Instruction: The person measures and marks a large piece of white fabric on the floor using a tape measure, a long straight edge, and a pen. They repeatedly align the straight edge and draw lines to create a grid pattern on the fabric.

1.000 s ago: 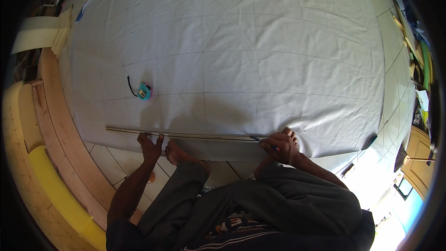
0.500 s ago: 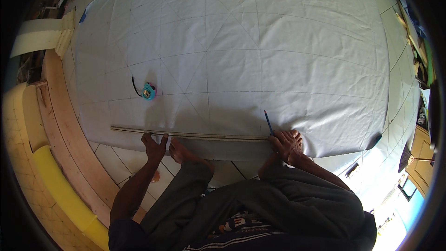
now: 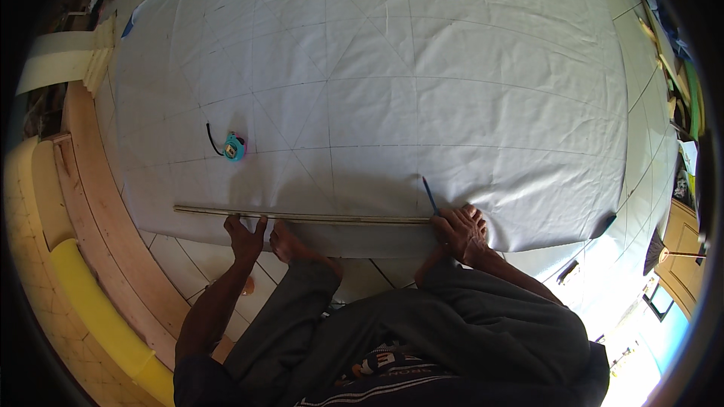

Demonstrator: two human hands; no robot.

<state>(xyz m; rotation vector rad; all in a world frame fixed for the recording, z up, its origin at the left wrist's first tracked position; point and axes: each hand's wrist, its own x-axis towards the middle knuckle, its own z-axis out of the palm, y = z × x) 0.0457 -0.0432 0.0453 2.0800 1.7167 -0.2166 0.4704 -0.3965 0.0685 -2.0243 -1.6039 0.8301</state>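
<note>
A large white sheet (image 3: 483, 117) marked with thin grid and diagonal lines lies spread on the floor. Along its near part runs a long, thin straight strip (image 3: 324, 218). My left hand (image 3: 245, 239) rests its fingertips against the strip's near edge, thumb and fingers apart. My right hand (image 3: 461, 235) is at the strip's right end, closed around a blue pencil (image 3: 430, 192) that points away from me. The right fingers partly hide the strip's end. Farther left on the sheet sits a turquoise tape measure (image 3: 234, 148) with a black strap.
My bare feet (image 3: 290, 243) are at the sheet's near edge. On the left are wooden boards (image 3: 98, 188) and a yellow rounded edge (image 3: 102, 316). A dark object (image 3: 605, 224) lies on the sheet's near right corner. Assorted items line the right side.
The whole view has shifted slightly, moving everything a little to the left. Both hands, the strip and the pencil keep about the same places on the sheet.
</note>
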